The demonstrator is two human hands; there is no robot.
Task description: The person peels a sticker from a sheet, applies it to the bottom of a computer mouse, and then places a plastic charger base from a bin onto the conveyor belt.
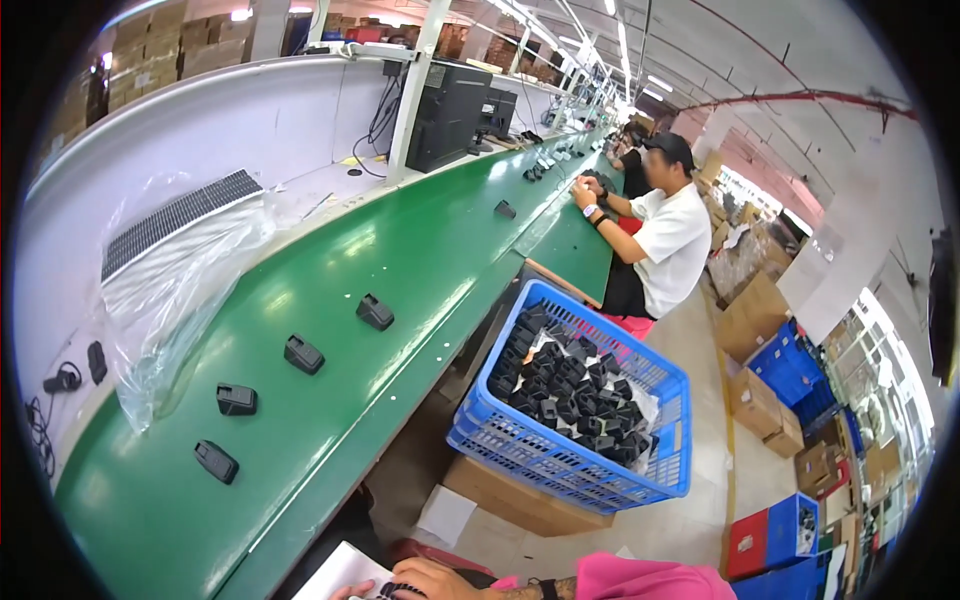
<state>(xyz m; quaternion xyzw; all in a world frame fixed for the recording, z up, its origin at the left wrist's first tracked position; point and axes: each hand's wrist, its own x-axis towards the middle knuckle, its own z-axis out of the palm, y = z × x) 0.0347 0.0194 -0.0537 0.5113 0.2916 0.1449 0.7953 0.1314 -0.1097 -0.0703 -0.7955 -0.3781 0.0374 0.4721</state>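
At the bottom edge my right hand (432,577) comes in from the right, below a pink sleeve (645,578), with a black band (549,589) at the wrist. Its fingers curl over a small black ribbed thing (402,591), mostly cut off by the frame. Only a sliver of my left hand (354,591) shows beside it, its fingers hidden. A white flat piece (335,573), paper or card, lies against the left hand. Several black plastic housings (304,354) are spaced out along the green bench surface (330,440), away from both hands.
A blue crate (570,490) full of black housings (560,380) stands on a cardboard box (520,496) right of the bench. Beyond it a co-worker (672,235) in a white shirt sits handling something. Plastic film (180,290) covers a dark-celled tray at left. Blue bins (785,365) stand far right.
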